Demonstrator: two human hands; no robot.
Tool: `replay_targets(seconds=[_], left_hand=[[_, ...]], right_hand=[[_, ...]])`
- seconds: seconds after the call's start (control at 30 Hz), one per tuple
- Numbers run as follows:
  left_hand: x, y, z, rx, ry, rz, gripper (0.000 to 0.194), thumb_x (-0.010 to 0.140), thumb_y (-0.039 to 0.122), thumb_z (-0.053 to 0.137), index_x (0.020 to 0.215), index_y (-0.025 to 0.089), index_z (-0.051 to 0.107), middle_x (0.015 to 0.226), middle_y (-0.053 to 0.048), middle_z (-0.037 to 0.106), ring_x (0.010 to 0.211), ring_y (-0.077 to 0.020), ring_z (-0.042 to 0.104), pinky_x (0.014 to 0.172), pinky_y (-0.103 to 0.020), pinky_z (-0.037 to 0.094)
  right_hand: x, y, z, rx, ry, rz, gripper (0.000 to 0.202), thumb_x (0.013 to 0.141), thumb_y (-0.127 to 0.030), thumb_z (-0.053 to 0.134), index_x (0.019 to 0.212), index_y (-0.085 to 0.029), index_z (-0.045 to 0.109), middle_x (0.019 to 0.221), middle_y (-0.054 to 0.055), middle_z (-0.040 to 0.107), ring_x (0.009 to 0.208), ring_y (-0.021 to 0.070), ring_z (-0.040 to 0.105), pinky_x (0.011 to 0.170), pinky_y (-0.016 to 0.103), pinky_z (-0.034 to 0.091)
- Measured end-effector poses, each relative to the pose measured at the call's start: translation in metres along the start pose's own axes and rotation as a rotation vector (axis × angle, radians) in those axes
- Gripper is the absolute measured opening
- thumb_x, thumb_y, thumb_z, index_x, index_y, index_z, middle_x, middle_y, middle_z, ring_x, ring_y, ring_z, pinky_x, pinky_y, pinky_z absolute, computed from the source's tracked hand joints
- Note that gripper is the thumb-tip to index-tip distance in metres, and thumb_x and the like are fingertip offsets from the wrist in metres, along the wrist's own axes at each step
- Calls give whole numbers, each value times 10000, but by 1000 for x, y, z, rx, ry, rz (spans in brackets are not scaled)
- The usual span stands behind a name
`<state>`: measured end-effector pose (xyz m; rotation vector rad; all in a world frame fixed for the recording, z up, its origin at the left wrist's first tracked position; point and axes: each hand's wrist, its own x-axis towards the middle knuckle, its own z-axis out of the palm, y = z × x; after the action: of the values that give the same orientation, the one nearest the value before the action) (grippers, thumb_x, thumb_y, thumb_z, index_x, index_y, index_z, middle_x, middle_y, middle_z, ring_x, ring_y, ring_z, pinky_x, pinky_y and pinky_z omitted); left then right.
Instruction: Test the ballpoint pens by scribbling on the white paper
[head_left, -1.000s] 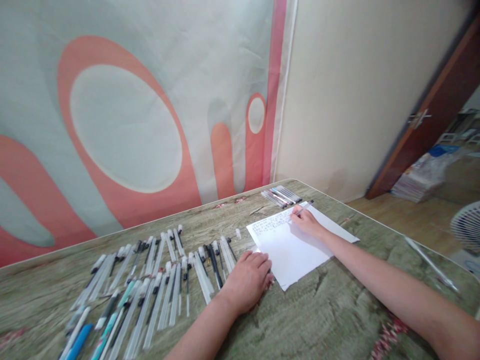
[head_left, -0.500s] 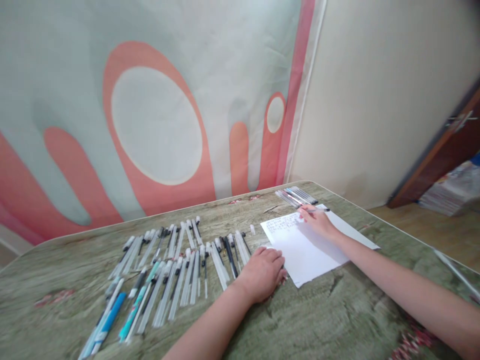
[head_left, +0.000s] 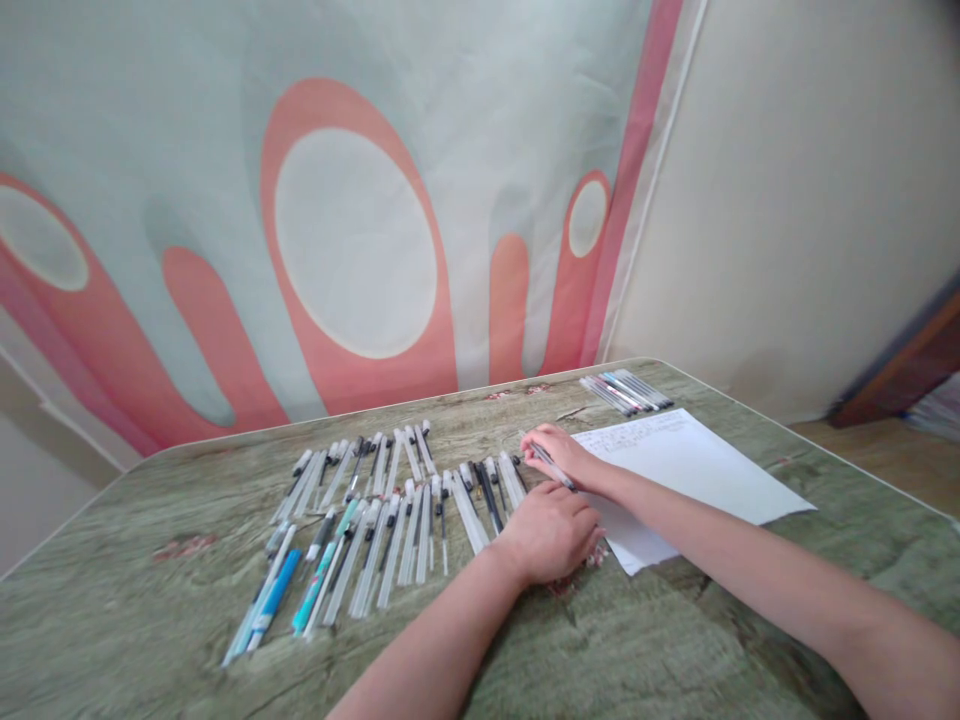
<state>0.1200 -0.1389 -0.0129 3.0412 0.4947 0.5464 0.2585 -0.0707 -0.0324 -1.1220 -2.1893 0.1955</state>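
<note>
My right hand (head_left: 559,455) is closed around a slim clear pen (head_left: 551,466), above the table just left of the paper's upper left corner. Whether its fingertips also touch a small white cap is hidden. The white sheet of paper (head_left: 697,480) has lines of small handwriting along its top. My left hand (head_left: 551,530) lies palm down beside the sheet's left edge, fingers slightly bent and resting on the table. Just left of it are clear pens with white or black caps (head_left: 469,515), set out in rows.
The table (head_left: 187,600) has a green wood-grain top. A blue pen (head_left: 274,598) and a turquoise pen (head_left: 319,585) lie at the near left end of the rows. Another row of pens (head_left: 630,390) lies beyond the paper. A printed backdrop (head_left: 465,120) hangs behind the table.
My right hand has moved left with the pen, off the written part of the paper to where a loose white cap lay. My left hand stays beside the sheet. The view has turned left.
</note>
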Motion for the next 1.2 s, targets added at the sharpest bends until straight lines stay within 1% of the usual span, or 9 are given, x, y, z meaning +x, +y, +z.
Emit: replay_targets(seconds=[0.1, 0.23, 0.37, 0.5, 0.6, 0.7, 0.83, 1.0, 1.2], left_hand=[[-1, 0, 0, -30, 52, 16, 275, 867, 289, 341, 866, 165, 587, 767, -60, 609, 770, -156, 549, 790, -314, 363], [-4, 0, -3, -104, 185, 13, 272, 860, 276, 350, 820, 169, 597, 717, -59, 603, 734, -150, 552, 789, -321, 361], [-7, -4, -9, -215, 382, -116, 187, 837, 234, 401, 840, 174, 579, 760, -53, 609, 752, -151, 544, 777, -317, 368], [-7, -17, -8, -364, 649, -428, 131, 838, 204, 416, 890, 177, 533, 820, -48, 576, 783, -144, 522, 740, -289, 395], [-6, -26, -5, -424, 779, -536, 147, 828, 204, 450, 955, 185, 522, 837, -39, 547, 772, -134, 508, 719, -275, 412], [-4, -27, -4, -456, 789, -545, 141, 811, 207, 488, 937, 189, 550, 837, -35, 550, 773, -133, 511, 725, -277, 418], [-2, -24, -2, -546, 769, -570, 112, 796, 233, 520, 872, 182, 584, 826, -36, 585, 779, -136, 542, 723, -277, 432], [0, -27, 8, -746, 783, -669, 154, 768, 275, 560, 869, 162, 587, 812, -40, 607, 733, -130, 570, 710, -279, 459], [-1, -26, 3, -718, 778, -613, 143, 748, 265, 588, 850, 186, 649, 796, -39, 608, 749, -140, 558, 699, -285, 453]], right_hand=[[1, 4, 2, -36, -6, 1, 164, 693, -126, 594, 838, -198, 569, 738, 11, 606, 774, 170, 518, 751, 299, 370], [2, 6, 5, -41, -72, -2, 183, 692, -133, 587, 860, -196, 550, 738, 5, 599, 769, 168, 510, 759, 306, 345], [2, 11, 10, 23, -106, 38, 135, 705, -179, 573, 837, -200, 558, 705, 3, 576, 773, 176, 485, 771, 332, 325], [-1, 8, 5, 378, 57, 200, 163, 711, -262, 580, 860, -207, 544, 732, 4, 554, 747, 166, 487, 733, 320, 357], [-7, -4, -5, 726, 171, 331, 277, 739, -345, 578, 975, -229, 491, 791, -7, 556, 696, 134, 509, 681, 291, 387], [-14, -18, -7, 1123, 261, 511, 332, 670, -330, 675, 942, -231, 512, 803, -14, 582, 747, 133, 541, 721, 290, 395], [-24, -27, 2, 1426, 289, 633, 343, 616, -242, 731, 905, -222, 548, 814, -8, 622, 797, 144, 569, 762, 302, 404], [-27, -28, 3, 1582, 310, 647, 310, 626, -175, 721, 889, -222, 564, 828, -14, 641, 803, 124, 577, 786, 285, 405], [-28, -29, -1, 1669, 250, 656, 274, 635, -164, 702, 871, -217, 575, 807, -10, 647, 779, 131, 589, 772, 304, 425]])
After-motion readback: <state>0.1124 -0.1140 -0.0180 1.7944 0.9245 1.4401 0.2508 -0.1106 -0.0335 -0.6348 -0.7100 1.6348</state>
